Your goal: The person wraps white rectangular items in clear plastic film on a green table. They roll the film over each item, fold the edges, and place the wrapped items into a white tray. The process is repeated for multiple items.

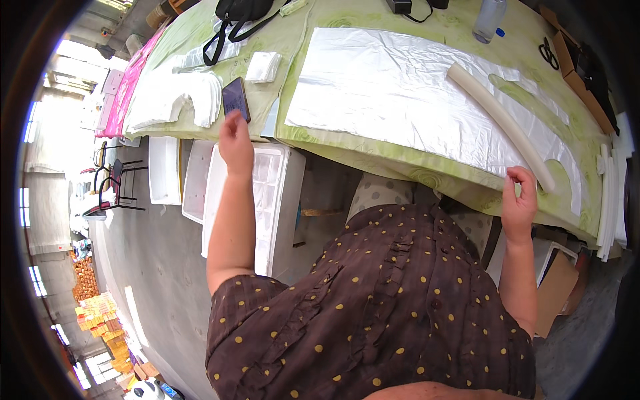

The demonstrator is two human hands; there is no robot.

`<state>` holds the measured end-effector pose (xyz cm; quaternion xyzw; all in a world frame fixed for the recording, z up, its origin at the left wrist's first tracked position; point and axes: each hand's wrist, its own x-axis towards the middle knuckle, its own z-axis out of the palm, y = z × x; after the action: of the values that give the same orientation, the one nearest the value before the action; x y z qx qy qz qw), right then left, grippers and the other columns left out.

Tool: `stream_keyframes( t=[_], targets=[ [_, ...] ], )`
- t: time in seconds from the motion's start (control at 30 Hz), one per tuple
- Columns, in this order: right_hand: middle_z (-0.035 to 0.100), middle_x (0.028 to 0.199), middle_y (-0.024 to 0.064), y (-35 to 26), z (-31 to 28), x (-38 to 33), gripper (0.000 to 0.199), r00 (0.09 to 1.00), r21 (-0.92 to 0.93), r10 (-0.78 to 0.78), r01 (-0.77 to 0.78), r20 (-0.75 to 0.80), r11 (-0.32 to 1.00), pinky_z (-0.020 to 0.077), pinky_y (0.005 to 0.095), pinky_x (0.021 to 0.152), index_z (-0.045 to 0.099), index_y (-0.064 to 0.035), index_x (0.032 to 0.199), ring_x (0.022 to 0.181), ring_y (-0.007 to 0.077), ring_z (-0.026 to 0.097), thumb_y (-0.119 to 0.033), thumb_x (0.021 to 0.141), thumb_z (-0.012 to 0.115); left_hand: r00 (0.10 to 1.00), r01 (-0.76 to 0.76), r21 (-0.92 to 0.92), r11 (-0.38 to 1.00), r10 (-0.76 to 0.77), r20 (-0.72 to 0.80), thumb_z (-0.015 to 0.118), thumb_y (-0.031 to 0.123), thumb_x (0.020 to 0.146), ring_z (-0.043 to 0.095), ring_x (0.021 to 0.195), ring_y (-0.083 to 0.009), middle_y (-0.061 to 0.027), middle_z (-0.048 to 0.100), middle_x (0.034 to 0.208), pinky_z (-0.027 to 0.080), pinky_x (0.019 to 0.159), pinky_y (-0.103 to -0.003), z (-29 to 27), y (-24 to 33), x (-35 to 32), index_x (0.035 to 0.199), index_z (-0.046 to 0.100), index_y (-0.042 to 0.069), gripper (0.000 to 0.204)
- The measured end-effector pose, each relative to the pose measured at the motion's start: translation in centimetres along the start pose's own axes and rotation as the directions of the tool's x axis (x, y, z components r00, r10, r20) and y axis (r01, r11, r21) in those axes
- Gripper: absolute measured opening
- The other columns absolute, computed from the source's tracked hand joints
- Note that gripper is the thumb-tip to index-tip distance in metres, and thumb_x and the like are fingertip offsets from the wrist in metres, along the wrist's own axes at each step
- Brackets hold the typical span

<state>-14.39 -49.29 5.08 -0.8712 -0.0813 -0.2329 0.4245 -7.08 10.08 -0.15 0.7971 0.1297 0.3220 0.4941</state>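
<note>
My left hand (237,143) is raised at the table's front edge, its fingers curled together. Its fingertips overlap the lower end of a dark smartphone (235,97); whether they touch it I cannot tell. At the right, my right hand (519,200) has thumb and fingers drawn together at the front edge of a thin white plastic sheet (380,93). Anything in either pinch is hidden or too small to make out. A long, curved off-white foam tube (500,123) lies across the sheet, its near end just beside my right hand.
Left of the phone lie stacked white cut-out pieces (177,100) and a small white packet (264,67). Farther back are a black bag (243,10), a clear bottle (489,23) and black scissors (549,53). White bins (267,180) stand below the left table edge.
</note>
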Motion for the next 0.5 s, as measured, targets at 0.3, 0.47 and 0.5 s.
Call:
stream_keyframes(
  t=[0.3, 0.47, 0.5],
  targets=[
    [0.065, 0.095, 0.011, -1.2, 5.1, 2.1, 0.017, 0.966, -0.02, -0.233, 0.237, 0.109, 0.971, 0.0503, 0.0373, 0.081, 0.065, -0.0032, 0.096, 0.091, 0.0298, 0.06, 0.007, 0.083, 0.064, 0.854, 0.36, 0.426, 0.83, -0.477, 0.206, 0.072, 0.043, 0.088, 0.056, 0.104, -0.0216, -0.0097, 0.062, 0.123, 0.047, 0.086, -0.037, 6.7, 2.4, 16.5, 0.136, 0.06, 0.005, 0.063],
    [0.065, 0.09, 0.0104, -1.3, 5.8, 1.9, 0.018, 0.971, -0.073, -0.213, 0.221, 0.109, 0.972, 0.0502, 0.0381, 0.076, 0.065, -0.0038, 0.093, 0.087, 0.03, 0.061, 0.007, 0.079, 0.064, 0.668, 0.411, 0.688, 0.598, -0.712, 0.219, 0.077, 0.05, 0.075, 0.053, 0.102, -0.0231, -0.0085, 0.061, 0.124, 0.042, 0.082, -0.037, 9.1, 3.2, 18.3, 0.127, 0.065, 0.011, 0.067],
    [0.065, 0.09, 0.0104, -1.2, 6.0, 2.0, 0.018, 0.97, -0.081, -0.217, 0.226, 0.108, 0.971, 0.0502, 0.0384, 0.076, 0.065, -0.0039, 0.092, 0.086, 0.0303, 0.061, 0.007, 0.079, 0.064, 0.642, 0.389, 0.731, 0.562, -0.734, 0.222, 0.077, 0.05, 0.074, 0.053, 0.102, -0.0228, -0.0083, 0.061, 0.124, 0.042, 0.082, -0.037, 9.4, 3.2, 18.6, 0.126, 0.065, 0.012, 0.066]
  ],
)
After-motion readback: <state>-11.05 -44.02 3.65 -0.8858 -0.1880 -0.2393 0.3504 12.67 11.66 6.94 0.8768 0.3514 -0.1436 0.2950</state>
